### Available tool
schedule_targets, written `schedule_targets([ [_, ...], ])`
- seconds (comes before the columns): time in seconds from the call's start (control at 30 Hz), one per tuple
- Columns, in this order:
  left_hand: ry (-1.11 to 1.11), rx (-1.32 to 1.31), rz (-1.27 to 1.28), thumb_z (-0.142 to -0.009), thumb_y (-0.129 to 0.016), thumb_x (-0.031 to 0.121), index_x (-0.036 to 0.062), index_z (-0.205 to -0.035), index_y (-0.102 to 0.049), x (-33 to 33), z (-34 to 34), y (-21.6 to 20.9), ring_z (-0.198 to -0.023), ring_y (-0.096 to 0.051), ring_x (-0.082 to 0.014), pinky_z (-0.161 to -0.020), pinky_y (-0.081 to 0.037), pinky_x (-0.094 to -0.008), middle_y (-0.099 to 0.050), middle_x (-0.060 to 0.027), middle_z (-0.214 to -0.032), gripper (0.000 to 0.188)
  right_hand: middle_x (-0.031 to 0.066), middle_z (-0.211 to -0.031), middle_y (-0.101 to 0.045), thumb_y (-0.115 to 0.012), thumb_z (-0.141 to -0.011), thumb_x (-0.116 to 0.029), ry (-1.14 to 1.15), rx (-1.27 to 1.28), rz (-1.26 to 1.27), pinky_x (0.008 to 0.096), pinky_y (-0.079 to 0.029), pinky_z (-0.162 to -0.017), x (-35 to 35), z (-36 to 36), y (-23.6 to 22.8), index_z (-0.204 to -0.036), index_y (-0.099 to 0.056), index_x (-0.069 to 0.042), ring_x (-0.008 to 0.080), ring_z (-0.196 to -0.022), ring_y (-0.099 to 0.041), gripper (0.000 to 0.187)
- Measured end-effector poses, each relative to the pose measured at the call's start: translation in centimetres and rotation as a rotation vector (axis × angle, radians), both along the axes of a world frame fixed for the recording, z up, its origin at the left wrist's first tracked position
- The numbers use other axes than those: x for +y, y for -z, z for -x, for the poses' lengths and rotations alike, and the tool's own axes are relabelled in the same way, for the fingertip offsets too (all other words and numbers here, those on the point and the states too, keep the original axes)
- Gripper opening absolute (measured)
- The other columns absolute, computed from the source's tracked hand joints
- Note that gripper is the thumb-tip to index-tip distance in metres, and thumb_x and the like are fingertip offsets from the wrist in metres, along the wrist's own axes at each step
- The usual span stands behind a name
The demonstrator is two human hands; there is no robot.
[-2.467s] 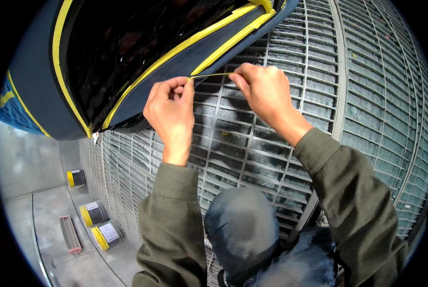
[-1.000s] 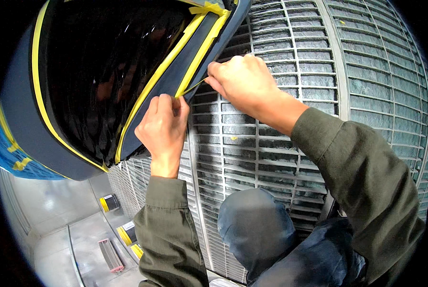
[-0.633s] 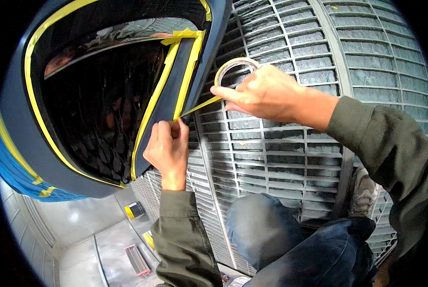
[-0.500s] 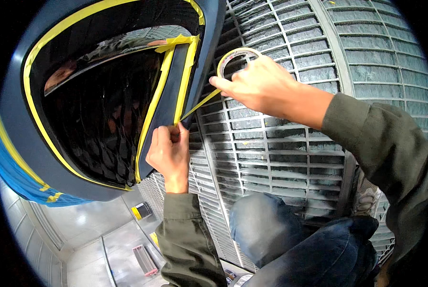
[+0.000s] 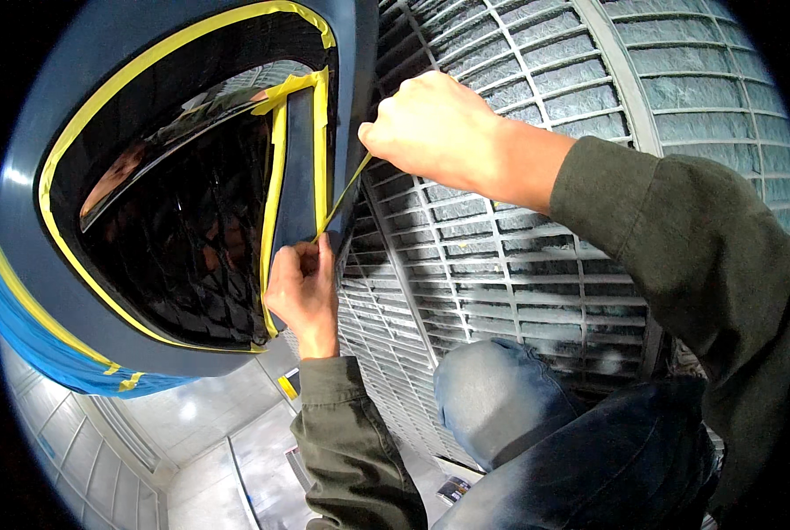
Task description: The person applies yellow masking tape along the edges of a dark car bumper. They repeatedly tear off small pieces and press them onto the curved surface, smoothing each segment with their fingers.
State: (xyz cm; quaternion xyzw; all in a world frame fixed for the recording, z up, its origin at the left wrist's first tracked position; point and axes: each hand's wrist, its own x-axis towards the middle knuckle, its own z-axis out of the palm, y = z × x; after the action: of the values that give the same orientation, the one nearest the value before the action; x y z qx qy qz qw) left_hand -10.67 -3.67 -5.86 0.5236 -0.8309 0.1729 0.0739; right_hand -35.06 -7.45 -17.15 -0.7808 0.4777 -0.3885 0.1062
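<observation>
My left hand (image 5: 302,287) pinches the lower end of a thin yellow masking tape strip (image 5: 352,187) against the edge of a narrow blue-grey bar (image 5: 298,168). The strip stretches up, taut, to my right hand (image 5: 434,132), which is closed on the tape roll; the fist hides the roll now, though the earlier frame shows it. Both long sides of the bar carry yellow tape. It belongs to a blue-grey body panel, seemingly a car bumper (image 5: 139,346), around a black mesh grille (image 5: 183,247). More yellow tape (image 5: 117,78) outlines the opening.
Metal floor grating (image 5: 474,265) over greenish-grey filter material fills the right side. Blue sheeting (image 5: 86,375), edged with yellow tape, covers the panel's lower left. My bent knee (image 5: 501,397) in jeans is below my hands. A pale floor (image 5: 209,486) shows at lower left.
My right hand has shifted left and slightly up and turned, so the roll no longer shows. The strip stands steeper. My left hand stays pinched near the bar, and the whole view has tilted slightly.
</observation>
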Motion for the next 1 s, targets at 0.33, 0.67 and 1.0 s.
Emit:
schedule_targets([
  [0.33,-0.069,0.005,0.003,-0.081,-0.083,0.011,0.0007,-0.075,-0.065,0.2,0.6,-0.2,-0.056,-0.064,-0.0111,-0.058,-0.051,-0.025,-0.068,-0.0075,-0.066,0.021,0.0161,-0.07,-0.07,-0.063,-0.081,-0.012,-0.086,-0.226,-0.232,0.0437,-0.059,-0.064,6.4,-1.7,2.0,-0.075,-0.069,-0.006,0.0332,-0.069,-0.072,0.011],
  [0.67,-0.031,0.03,-0.016,-0.081,-0.081,0.01,-0.0003,-0.075,-0.065,-0.5,2.2,1.1,-0.057,-0.064,-0.01,-0.057,-0.051,-0.0256,-0.068,-0.0074,-0.065,0.02,0.0155,-0.07,-0.07,-0.067,-0.077,-0.01,0.106,-0.18,-0.098,0.0414,-0.058,-0.062,1.4,0.4,1.3,-0.075,-0.073,-0.006,0.032,-0.071,-0.073,0.007],
  [1.0,-0.032,-0.025,0.028,-0.08,-0.081,0.009,0.0001,-0.076,-0.065,-0.3,1.8,1.0,-0.055,-0.061,-0.0127,-0.056,-0.051,-0.0274,-0.066,-0.0093,-0.064,0.019,0.0114,-0.077,-0.073,-0.068,-0.08,-0.011,0.074,-0.078,-0.092,0.0398,-0.06,-0.067,0.4,-0.5,-0.5,-0.079,-0.074,-0.008,0.0288,-0.078,-0.074,0.008],
])
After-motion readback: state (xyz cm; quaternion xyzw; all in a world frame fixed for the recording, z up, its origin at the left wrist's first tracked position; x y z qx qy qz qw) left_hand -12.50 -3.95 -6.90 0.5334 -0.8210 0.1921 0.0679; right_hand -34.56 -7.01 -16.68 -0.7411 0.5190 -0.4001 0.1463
